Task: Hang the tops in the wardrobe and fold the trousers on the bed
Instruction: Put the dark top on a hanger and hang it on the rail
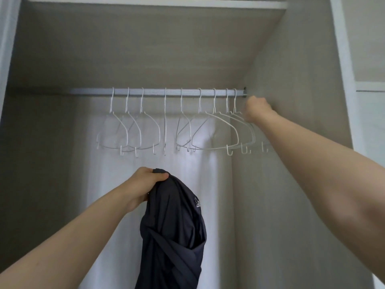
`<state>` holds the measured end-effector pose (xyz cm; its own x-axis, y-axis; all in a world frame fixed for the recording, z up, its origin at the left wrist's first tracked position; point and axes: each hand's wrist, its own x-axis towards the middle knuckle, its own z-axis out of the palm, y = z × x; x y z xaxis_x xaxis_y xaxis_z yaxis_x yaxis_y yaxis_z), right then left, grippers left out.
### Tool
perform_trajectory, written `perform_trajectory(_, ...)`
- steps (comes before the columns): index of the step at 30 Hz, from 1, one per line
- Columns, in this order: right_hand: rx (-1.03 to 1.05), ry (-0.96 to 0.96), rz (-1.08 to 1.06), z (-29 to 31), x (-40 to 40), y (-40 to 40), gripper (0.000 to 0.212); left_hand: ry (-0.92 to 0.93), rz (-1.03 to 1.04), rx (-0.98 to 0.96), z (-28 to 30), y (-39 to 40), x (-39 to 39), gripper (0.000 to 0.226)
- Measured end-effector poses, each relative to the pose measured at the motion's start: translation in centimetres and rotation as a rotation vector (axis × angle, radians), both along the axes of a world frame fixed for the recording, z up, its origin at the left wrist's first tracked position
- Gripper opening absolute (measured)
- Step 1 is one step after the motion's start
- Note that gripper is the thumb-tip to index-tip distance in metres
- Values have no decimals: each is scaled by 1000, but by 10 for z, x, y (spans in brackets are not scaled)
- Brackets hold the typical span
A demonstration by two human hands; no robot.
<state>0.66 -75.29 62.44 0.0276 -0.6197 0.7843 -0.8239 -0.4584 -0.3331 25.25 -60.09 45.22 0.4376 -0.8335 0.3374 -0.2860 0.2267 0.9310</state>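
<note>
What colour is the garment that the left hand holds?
Dark navy blue, plain; the garment shows best in the head view.

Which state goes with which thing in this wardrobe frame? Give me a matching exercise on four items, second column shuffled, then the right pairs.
Column one:
1. left hand
2. right hand
3. dark navy fabric top
4. ribbed silver metal rail

Column two:
A. carries a row of bare white wire hangers
B. hangs bunched and twisted, not yet on a hanger
C. grips dark cloth at its upper end
D. reaches the rightmost hangers, near the wardrobe's side wall

Pairs: 1-C, 2-D, 3-B, 4-A
</note>
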Motion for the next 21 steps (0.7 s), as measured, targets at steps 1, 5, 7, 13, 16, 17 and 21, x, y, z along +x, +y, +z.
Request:
perform_trajectory(1, 8, 7, -8, 0, 1, -2, 35, 42, -17, 20, -1, -2, 0, 18)
perform_trajectory(5, 142, 13, 15, -4, 2, -12, 22, 51, -78, 157, -7, -7, -1, 19)
perform_trajectory(7, 247, 0, 41, -5, 4, -22, 15, 65, -100, 180, -11, -11, 0, 20)
perform_trajectory(13, 244, -261, 261, -4, 2, -30, 30, 32, -79, 209, -18, -15, 1, 22)
perform_trajectory(16, 213, -359, 338, -1, -3, -28, 32, -11, -87, 206, -18, -10, -1, 22)
perform_trajectory(17, 206, -395, 341, -1, -4, -23, 33, -26, -84, 196, -18, -8, -2, 22)
perform_trajectory(21, 119, -546, 353, -5, -6, -1, 30, -134, -14, 102, -27, 0, -5, 26)
